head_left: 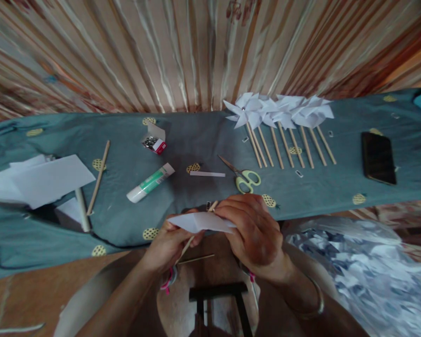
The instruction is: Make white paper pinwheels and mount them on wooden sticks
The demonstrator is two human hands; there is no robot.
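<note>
Between my hands, above the table's near edge, is a folded white paper [196, 222] with a thin wooden stick [185, 246] behind it. My left hand [168, 245] is closed on the paper's left end and the stick, which slants up to the right. My right hand [254, 229] curls over the paper's right end, its fingers near the stick's upper tip; their exact hold is partly hidden. Just beyond my hands lie green-handled scissors [245, 180] and a narrow paper strip [207, 174].
Several paper pinwheels on sticks [280, 112] lie at the back right, left of a phone [379, 157]. A glue stick [150, 182], an open box of pins [155, 140], a loose stick [98, 178] and paper sheets [52, 180] are leftward. A filled plastic bag [372, 271] stands right.
</note>
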